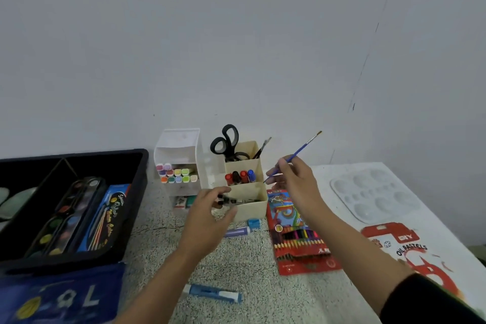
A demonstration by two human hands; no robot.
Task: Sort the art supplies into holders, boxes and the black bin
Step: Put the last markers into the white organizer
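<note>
My right hand [295,181] pinches a thin blue paintbrush [302,151], bristles pointing up and right, just right of the cream stepped holder [252,208]. That holder has black scissors [226,141] and a brush in its back cell, and red, black and blue markers [240,176] in the middle one. My left hand [207,214] is at the holder's front left corner, fingers curled around small dark items there; what they are is unclear. The black bin [131,208] at the left holds a paint palette set and a blue water-colour box.
A white marker rack [178,163] with pastel markers stands behind. Colour pencil pack [297,234], oil pastels box [410,247] and white mixing palette [376,193] lie to the right. A blue glue stick [213,293], a purple stick [236,232], a blue sharpener [254,223] and a blue pouch [60,297] lie near.
</note>
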